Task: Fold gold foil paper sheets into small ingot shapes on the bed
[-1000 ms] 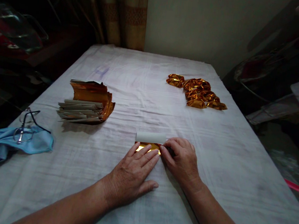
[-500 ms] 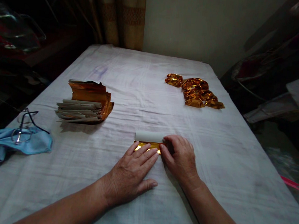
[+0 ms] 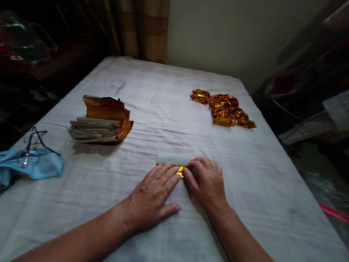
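Note:
A gold foil paper (image 3: 173,161) lies on the white cloth in front of me, its far part folded over so the white back shows. My left hand (image 3: 152,196) lies flat on its near gold part, fingers spread. My right hand (image 3: 207,183) presses on the paper's right end with curled fingers. A stack of unfolded gold and white sheets (image 3: 102,120) stands to the left. A heap of folded gold pieces (image 3: 223,109) lies at the far right.
Spectacles (image 3: 30,149) rest on a blue cloth (image 3: 3,169) at the table's left edge. The white-covered table (image 3: 171,102) runs back to a curtain and wall. Dark clutter stands on both sides, and a pink strip (image 3: 334,212) lies off the right edge.
My left hand has slid forward over the gold strip, covering more of it. My right hand stays at the paper's right end. The view has shifted slightly.

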Available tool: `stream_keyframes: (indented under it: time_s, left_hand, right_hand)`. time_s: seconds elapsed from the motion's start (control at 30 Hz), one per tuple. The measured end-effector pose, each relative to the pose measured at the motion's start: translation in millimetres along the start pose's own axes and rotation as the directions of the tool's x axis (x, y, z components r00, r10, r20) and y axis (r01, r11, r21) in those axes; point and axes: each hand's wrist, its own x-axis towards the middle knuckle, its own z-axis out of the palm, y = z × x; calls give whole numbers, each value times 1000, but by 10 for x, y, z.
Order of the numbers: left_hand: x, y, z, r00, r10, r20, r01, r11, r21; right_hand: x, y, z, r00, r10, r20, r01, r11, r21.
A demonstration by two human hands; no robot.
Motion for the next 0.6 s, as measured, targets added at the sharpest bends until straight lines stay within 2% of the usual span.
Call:
stream_keyframes:
  time_s: [0.2,0.5,0.6]
  left_hand:
    - [-1,-7,-14,1000,-16,7,16,1000,18]
    - [4,-36,6,1000,6,9,-6,998,63]
    - [10,-32,18,1000,-1,-8,1,998,64]
  right_hand:
    - [-17,-97,-15,999,-4,40,9,990,-140]
    - [-175,151,-114,999,52,-1,-51,985,-166]
    - [-197,100,-170,999,-43,-24,38,986,-161]
